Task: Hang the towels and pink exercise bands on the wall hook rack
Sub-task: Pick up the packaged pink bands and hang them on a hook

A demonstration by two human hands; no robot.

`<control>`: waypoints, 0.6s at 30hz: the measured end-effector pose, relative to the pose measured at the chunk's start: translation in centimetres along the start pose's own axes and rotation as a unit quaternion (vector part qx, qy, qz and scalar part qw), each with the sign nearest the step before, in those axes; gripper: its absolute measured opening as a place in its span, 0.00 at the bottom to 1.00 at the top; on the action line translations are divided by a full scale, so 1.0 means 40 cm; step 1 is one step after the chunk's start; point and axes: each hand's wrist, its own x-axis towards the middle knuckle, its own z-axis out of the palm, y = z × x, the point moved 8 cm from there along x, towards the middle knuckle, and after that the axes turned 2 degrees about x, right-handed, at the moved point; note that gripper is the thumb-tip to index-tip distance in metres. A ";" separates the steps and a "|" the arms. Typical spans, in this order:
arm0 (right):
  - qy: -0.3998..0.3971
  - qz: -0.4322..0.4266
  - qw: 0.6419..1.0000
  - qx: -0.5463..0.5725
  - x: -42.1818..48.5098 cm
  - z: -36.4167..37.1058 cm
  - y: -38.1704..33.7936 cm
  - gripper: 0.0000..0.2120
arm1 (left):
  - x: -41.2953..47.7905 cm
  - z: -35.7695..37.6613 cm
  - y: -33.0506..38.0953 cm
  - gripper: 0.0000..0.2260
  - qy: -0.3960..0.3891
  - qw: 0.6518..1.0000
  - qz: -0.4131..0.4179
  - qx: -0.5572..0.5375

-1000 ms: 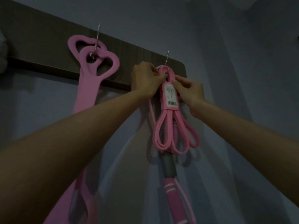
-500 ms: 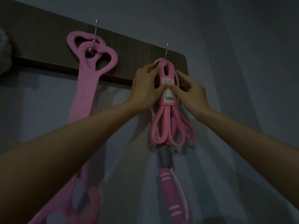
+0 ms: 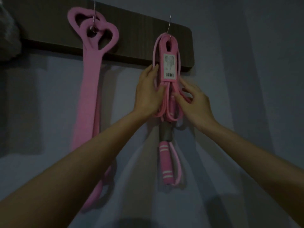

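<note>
A dark wooden hook rack (image 3: 139, 28) is fixed to the wall. On its right metal hook (image 3: 169, 25) hangs a coiled pink band bundle (image 3: 166, 46) with a white barcode label (image 3: 169, 66). A pink and grey handle (image 3: 165, 163) dangles below it. My left hand (image 3: 148, 91) grips the bundle's left strands. From the right, my right hand (image 3: 193, 99) pinches the loops under the label. A pink band with heart-shaped ends (image 3: 92, 63) hangs on the left hook (image 3: 94, 17).
A grey fluffy towel (image 3: 8, 33) shows at the far left edge, over the rack's end. The wall (image 3: 246, 79) to the right of the rack is bare and dim.
Both hands slid down from the hook to the bundle's middle, below the label. The bundle now hangs from the hook by its top loop. The view moved closer.
</note>
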 end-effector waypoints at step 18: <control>-0.128 -0.005 0.985 -0.111 -0.357 -0.001 -0.048 0.27 | -0.219 -0.023 -0.035 0.23 -0.032 0.993 -0.077 -0.082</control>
